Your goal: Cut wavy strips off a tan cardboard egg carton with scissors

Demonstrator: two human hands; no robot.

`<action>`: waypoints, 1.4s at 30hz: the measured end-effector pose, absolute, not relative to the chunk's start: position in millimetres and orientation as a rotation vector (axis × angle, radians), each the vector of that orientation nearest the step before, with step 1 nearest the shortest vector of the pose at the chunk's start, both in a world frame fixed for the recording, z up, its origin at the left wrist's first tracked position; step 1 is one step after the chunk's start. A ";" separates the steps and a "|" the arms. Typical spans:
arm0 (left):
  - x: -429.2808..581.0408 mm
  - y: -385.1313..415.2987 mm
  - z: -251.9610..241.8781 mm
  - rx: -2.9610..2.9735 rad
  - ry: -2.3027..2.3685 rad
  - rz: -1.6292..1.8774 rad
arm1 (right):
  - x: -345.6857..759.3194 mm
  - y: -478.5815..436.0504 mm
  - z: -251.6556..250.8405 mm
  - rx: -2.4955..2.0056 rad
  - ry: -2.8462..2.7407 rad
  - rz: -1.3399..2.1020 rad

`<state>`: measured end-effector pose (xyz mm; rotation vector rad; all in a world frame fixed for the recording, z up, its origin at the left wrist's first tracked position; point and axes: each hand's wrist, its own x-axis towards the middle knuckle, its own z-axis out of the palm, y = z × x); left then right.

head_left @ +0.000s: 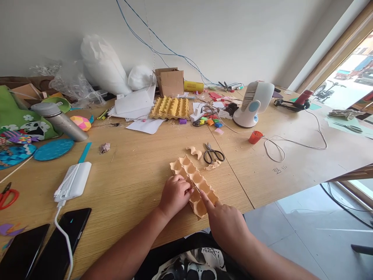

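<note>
A tan strip of egg carton lies on the wooden table near its front edge. My left hand is closed on the strip's left edge, fingers curled over it. My right hand has its index finger stretched out and pressed onto the strip's near end, the other fingers folded. Black-handled scissors and two small cut carton scraps lie just beyond the strip.
A full yellow egg tray, a cardboard box, a white fan with its cable, and an orange cup stand further back. At left are a metal bottle, a white power bank, two phones and red scissors.
</note>
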<state>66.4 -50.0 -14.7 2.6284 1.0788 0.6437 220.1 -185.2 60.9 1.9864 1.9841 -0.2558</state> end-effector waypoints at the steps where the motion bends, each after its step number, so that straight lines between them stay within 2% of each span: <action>1: 66.2 -49.9 -15.3 2.627 1.077 0.644 | 219.9 -183.8 60.4 1.986 1.983 -0.255; 42: 66.3 -49.9 -15.8 2.570 1.115 0.613 | 221.2 -184.0 63.9 1.963 1.972 -0.322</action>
